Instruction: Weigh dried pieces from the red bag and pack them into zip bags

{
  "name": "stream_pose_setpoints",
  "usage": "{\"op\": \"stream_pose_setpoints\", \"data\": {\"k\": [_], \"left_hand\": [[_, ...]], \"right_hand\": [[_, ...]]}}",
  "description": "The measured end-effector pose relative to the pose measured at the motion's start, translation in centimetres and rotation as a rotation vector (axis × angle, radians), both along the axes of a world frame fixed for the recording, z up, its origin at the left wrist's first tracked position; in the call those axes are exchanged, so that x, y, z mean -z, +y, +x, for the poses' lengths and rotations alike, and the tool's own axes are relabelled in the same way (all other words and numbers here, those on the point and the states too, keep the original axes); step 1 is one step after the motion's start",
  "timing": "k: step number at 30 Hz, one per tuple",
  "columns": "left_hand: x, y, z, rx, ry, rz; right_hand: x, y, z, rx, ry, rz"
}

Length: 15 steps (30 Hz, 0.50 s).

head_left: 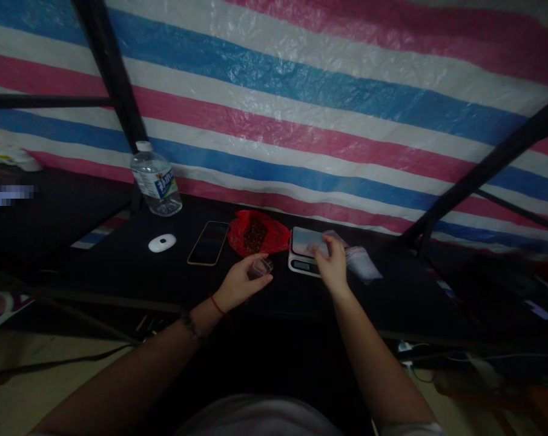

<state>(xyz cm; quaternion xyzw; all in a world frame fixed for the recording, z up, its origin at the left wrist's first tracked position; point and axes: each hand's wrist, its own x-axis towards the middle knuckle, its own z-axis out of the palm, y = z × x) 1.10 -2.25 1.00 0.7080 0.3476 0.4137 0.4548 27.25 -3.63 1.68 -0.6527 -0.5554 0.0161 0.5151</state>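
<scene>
My left hand (244, 281) is closed around a small clear plastic container (261, 266), just in front of a red plastic bag (279, 237). Inside the open bag lies a heap of small brown pieces (254, 235), too small to name. To the right stands a digital scale (303, 239) with a silver plate and a small display. Over the scale's right side, my right hand (332, 263) has its thumb and fingers curled together at the plate; whatever they hold is too small to make out. Clear zip bags (363, 264) lie right beside that hand.
A phone (209, 243) and a white oval device (161, 243) lie left on the black table (264, 300). Behind them stands a clear plastic bottle (158, 184). Dark metal posts (112, 72) and a striped plastic sheet (301, 109) bound the back.
</scene>
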Motion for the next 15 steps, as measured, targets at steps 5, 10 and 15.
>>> {"op": "stream_pose_setpoints", "data": {"k": [5, 10, 15], "left_hand": [[0.3, -0.7, 0.7, -0.043, 0.087, 0.083], [0.2, -1.0, 0.6, -0.084, 0.161, 0.187], [0.0, -1.2, 0.5, -0.004, 0.047, 0.101]], "right_hand": [[-2.1, -3.6, -6.3, -0.616, 0.239, -0.372], [-3.0, -4.4, -8.7, -0.693, -0.040, -0.444], [-3.4, -4.4, -7.2, -0.653, -0.087, -0.330]]}}
